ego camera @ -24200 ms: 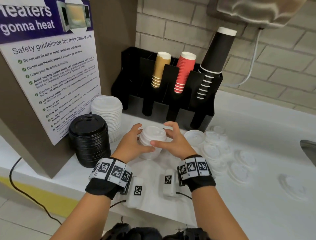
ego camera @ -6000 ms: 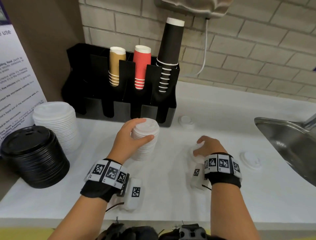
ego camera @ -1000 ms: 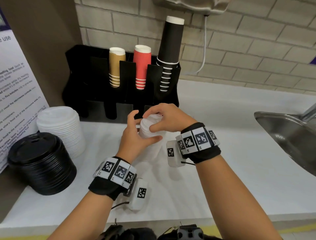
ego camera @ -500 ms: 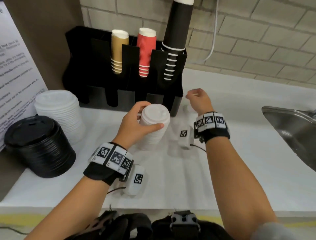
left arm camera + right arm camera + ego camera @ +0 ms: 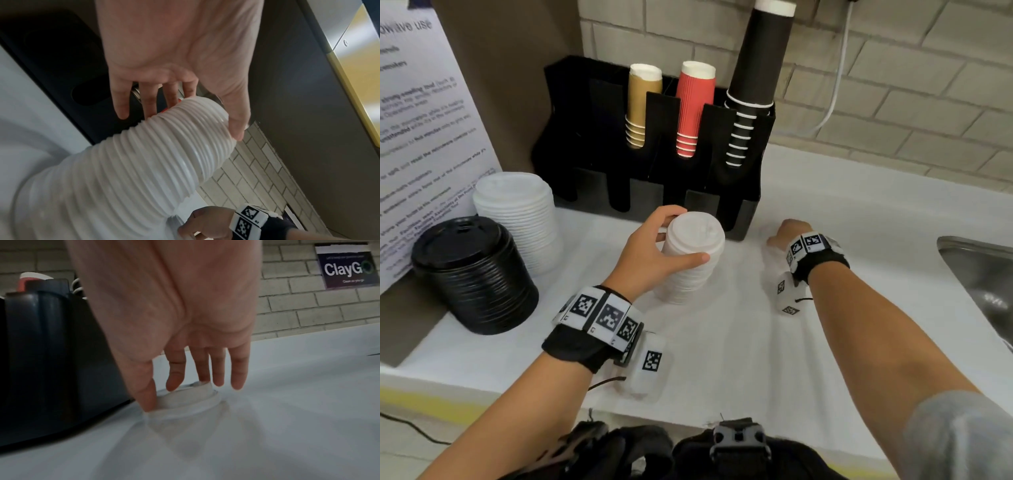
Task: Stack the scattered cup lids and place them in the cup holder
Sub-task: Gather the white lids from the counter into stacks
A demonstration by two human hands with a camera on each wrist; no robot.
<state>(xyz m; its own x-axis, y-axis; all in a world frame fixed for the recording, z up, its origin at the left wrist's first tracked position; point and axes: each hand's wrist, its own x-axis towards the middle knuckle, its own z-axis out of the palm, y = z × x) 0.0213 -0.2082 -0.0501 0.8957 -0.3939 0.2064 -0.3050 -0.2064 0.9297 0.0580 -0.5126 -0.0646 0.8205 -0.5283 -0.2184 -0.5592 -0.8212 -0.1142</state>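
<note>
A tall stack of small white lids [image 5: 690, 263] stands on the white counter in front of the black cup holder [image 5: 654, 192]. My left hand [image 5: 657, 246] grips it near the top, thumb in front and fingers behind; the left wrist view shows the ribbed stack [image 5: 160, 162] in that grasp. To the right of the holder, my right hand [image 5: 786, 233] is down on the counter. In the right wrist view its thumb and fingers [image 5: 172, 382] pinch a single white lid [image 5: 185, 400] that lies flat next to the holder's side [image 5: 51, 353].
The holder carries tan cups [image 5: 642, 102], red cups [image 5: 693, 109] and tall black cups [image 5: 755, 85]. A wide white lid stack [image 5: 517, 212] and a black lid stack [image 5: 472, 274] stand at the left by a poster [image 5: 424, 137]. A steel sink [image 5: 983, 274] is at the right.
My right hand left the top of the stack, swung right past the holder and came down onto a lone lid. My left hand kept its hold on the stack.
</note>
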